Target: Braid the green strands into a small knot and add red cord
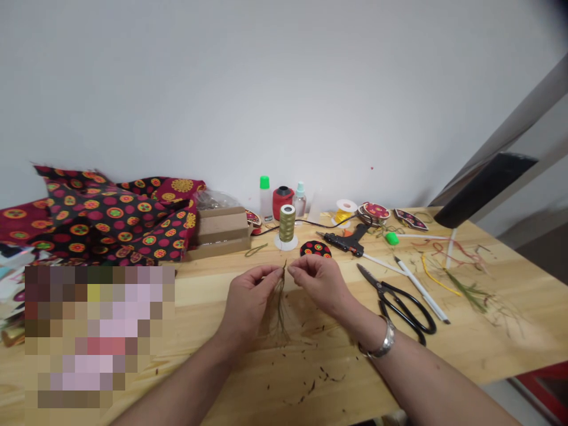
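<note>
Currently, open cardboard box [222,244] on desk [199,302]: clear plastic at top. Green-capped bottle [265,200] upright, clear contents. Left fingers [270,274] pinch olive thread tassel [281,305] near its top, strands hanging below; right fingers [303,273] pressed together just beside, grip unclear.

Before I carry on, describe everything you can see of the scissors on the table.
The scissors lie flat on the pale wooden table, right of the right hand. The dark, metal-looking blades appear closed, tips pointing away and to the left, towards the glue gun. Past the pivot, two long, glossy black loop handles splay apart. The nearer loop passes close to the bracelet, which may hide part of it. A white pen-like stick lies to their right. Neither hand grips them.
</note>
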The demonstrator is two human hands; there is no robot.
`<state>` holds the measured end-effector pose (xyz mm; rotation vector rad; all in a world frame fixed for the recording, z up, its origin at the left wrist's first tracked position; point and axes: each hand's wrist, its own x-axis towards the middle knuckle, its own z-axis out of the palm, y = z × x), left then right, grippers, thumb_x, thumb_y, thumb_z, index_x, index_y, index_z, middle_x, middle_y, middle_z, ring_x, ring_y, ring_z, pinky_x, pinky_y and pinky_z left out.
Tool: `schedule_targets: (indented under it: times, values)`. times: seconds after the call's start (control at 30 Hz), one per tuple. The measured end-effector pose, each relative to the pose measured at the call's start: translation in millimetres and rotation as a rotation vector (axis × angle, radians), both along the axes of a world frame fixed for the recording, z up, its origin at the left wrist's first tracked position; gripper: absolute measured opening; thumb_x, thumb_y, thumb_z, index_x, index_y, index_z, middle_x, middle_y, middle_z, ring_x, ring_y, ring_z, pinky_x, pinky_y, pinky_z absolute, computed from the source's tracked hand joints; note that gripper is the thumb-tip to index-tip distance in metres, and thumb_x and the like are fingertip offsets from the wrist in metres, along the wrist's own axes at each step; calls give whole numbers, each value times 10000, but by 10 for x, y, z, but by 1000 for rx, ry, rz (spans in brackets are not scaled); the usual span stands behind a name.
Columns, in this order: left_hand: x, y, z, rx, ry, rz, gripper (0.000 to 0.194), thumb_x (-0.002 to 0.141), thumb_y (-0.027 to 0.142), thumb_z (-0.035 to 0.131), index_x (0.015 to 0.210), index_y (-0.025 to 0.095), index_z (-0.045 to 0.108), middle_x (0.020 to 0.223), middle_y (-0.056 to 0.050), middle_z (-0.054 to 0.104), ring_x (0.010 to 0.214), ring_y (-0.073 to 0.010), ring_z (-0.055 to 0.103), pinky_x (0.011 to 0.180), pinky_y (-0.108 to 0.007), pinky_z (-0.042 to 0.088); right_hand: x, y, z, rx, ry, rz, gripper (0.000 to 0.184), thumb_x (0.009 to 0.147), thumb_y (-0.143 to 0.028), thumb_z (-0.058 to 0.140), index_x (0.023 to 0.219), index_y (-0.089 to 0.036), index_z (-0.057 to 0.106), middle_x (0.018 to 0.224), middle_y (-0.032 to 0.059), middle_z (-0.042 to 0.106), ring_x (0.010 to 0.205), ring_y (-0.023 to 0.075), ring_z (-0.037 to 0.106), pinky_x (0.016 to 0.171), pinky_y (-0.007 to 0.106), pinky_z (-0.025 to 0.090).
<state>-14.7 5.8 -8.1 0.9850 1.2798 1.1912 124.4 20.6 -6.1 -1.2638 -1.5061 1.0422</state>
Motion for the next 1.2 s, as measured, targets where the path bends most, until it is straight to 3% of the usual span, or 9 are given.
schedule_targets:
  times: [0.27,0.53,0.93,1.2]
  values:
    - [6,-2,-23,28,-28,7,188,631,300,691,761,165,702,675,4,670,602,-101,536,590,-203,406,-10,-20,39,-56,-22,24,125,699,-234,563,660,-136,629,577,-1,580,511,85,472,485,198,371]
    - [-11,18,-32,98,103,-2,194,631,315,686,754,167,700,737,-20,693,704,-140,573,689,-233,432,-12,-6,-2,-50,-9,37,136,700,-247,553,664,-140,629,589,-2,594,522,88,490,483,195,372]
    - [12,-26,31,25,17,2,210,636,330,680,752,155,699,589,19,622,500,-84,459,483,-199,336,-5,-17,1,-21,22,38,140,708,-276,560,669,-147,601,588,-2,571,522,88,473,496,205,387]
    - [16,-32,52,20,14,-47,177,656,311,667,732,154,699,589,27,607,491,-67,413,476,-193,304,-8,-10,18,-42,128,41,154,688,-293,600,742,-150,615,652,13,608,559,99,509,543,222,417]
